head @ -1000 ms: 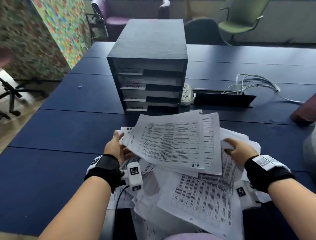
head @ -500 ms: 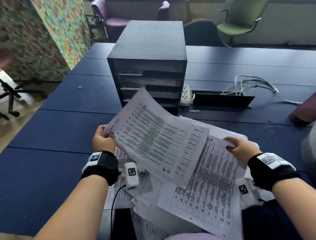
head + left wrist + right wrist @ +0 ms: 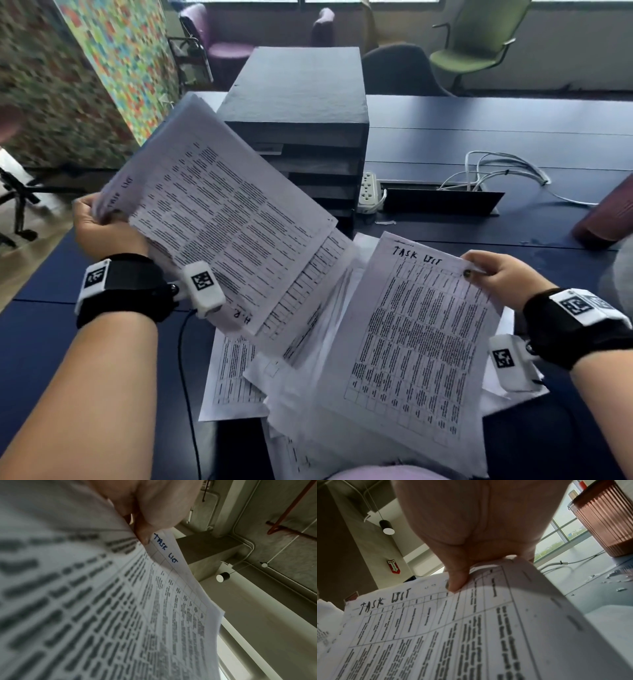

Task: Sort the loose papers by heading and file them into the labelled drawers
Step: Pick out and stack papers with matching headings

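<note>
My left hand (image 3: 99, 222) pinches the corner of a small sheaf of printed sheets (image 3: 226, 212), raised and tilted in front of the dark drawer unit (image 3: 301, 113). One sheet is marked "H.R"; a sheet behind reads "TASK LIST" (image 3: 165, 547). My right hand (image 3: 493, 274) pinches the top right corner of another sheet headed "TASK LIST" (image 3: 411, 342), thumb (image 3: 456, 581) on top, lifting it off the loose paper pile (image 3: 301, 370). The unit's labelled drawers (image 3: 322, 164) are partly hidden by the raised sheets.
A white power strip (image 3: 369, 192) and cables (image 3: 496, 168) lie right of the drawer unit beside a dark cable flap (image 3: 442, 202). A ribbed copper-coloured container (image 3: 606, 219) stands at the right edge. Chairs (image 3: 476, 44) stand beyond the blue table (image 3: 479, 123).
My left hand has lifted its sheets up and to the left, tilting them in front of the drawers. That uncovered the "TASK LIST" sheet, whose corner my right hand has raised.
</note>
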Demonstrator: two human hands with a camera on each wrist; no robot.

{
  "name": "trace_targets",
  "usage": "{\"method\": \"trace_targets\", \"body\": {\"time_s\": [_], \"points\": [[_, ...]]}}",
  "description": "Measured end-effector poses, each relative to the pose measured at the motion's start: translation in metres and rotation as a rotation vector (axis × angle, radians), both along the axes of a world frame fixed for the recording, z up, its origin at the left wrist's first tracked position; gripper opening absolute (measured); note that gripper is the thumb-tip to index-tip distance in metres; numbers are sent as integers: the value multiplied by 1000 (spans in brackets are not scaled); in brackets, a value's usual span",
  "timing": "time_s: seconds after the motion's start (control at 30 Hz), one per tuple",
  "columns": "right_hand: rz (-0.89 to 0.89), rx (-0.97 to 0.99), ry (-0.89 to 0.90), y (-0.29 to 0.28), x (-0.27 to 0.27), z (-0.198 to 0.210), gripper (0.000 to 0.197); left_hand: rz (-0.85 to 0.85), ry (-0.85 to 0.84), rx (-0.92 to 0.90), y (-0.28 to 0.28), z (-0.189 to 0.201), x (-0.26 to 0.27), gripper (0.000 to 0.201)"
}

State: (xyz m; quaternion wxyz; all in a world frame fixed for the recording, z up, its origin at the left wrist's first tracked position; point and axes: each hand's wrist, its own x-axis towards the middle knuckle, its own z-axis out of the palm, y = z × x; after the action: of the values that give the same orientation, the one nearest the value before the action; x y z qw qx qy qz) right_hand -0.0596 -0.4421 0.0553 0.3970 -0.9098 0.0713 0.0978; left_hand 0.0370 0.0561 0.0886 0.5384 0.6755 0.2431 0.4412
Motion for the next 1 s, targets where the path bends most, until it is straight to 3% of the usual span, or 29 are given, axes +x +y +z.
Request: {"method": "trace_targets", "body": {"time_s": [0.13, 0.23, 0.37, 0.47, 0.6, 0.7, 0.83, 0.93, 1.0], "points": [[25, 46, -15, 0, -2, 5, 25, 54, -2, -62, 5, 8, 5, 25], [52, 98, -36, 5, -3, 14, 23, -27, 76, -22, -5, 8, -1, 21], [128, 167, -107, 22, 1, 35, 22, -273, 192, 103, -31, 0, -5, 26], [183, 181, -126, 35, 7, 50, 24, -503, 146, 39, -70, -5, -7, 30], [231, 153, -133, 49, 15, 66, 35, -791, 290, 92, -116, -24, -9, 26], [222, 32, -185, 59, 22, 71, 29, -935, 471, 185, -140, -40, -16, 23], [253, -342, -164, 72, 24, 53, 14, -1080, 566, 102, -164, -54, -35, 17], [222, -520, -124, 80, 19, 31, 24, -1114, 593, 7, -171, -62, -45, 19], [184, -519, -106, 84, 13, 21, 28, -1120, 605, -76, -171, -64, -52, 21]]}}
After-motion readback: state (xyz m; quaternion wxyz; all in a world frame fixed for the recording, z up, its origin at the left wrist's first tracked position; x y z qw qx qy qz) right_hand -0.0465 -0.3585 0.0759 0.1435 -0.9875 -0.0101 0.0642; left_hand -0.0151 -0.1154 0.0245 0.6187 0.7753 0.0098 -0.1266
